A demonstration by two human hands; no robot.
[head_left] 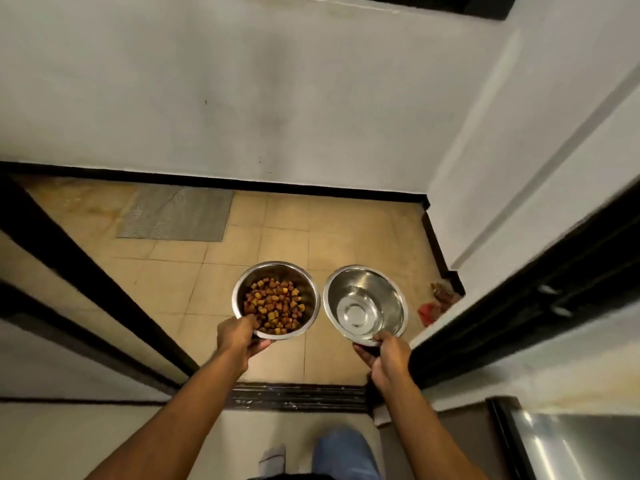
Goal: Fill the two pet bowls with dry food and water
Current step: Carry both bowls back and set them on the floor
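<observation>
I carry two steel pet bowls over a tiled floor. My left hand [239, 337] grips the near rim of the left bowl [242, 289], thumb inside, and that bowl holds brown and yellow dry food [273, 304]. My right hand [384, 351] grips the near rim of the right bowl [367, 292], which holds clear water [356, 311] in its bottom. Both bowls are held level in the air, side by side and close together, apart from the floor.
A beige tiled floor [277, 233] lies beyond a dark sliding-door track [298, 396]. Black door frames [93, 278] stand left and right. A grey mat [176, 213] lies at the far left, red scraps [433, 310] by the right wall. A white wall [242, 98] closes the back.
</observation>
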